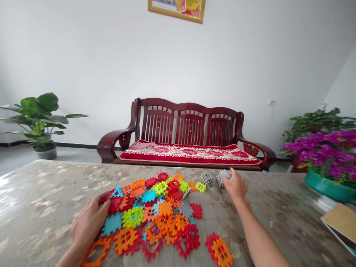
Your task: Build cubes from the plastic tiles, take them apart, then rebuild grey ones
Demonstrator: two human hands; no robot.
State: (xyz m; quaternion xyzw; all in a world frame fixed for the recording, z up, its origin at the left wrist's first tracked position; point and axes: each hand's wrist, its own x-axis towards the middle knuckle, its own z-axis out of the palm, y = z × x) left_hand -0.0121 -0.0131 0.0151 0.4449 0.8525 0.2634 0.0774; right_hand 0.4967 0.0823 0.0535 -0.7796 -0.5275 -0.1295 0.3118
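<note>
A loose pile of notched plastic building tiles, in red, orange, blue, lime green and grey, covers the middle of the table. At the pile's left edge lies my left hand (90, 218), its thumb and forefinger apart and resting against a red tile (114, 205); its other fingers are mostly hidden. Towards the table's far side, my right hand (237, 186) has its thumb and fingers around a stack of grey tiles (221, 177). Just left of it stands another grey stack (207, 179). A single grey tile (186, 210) lies among the coloured ones.
A red tile and an orange tile (222, 252) lie apart near the front edge. On the table's right stand purple flowers in a teal pot (328, 185), beside a cardboard-coloured item (340, 220). A small grey piece (267, 173) lies at the far edge. Behind is a wooden bench (190, 124).
</note>
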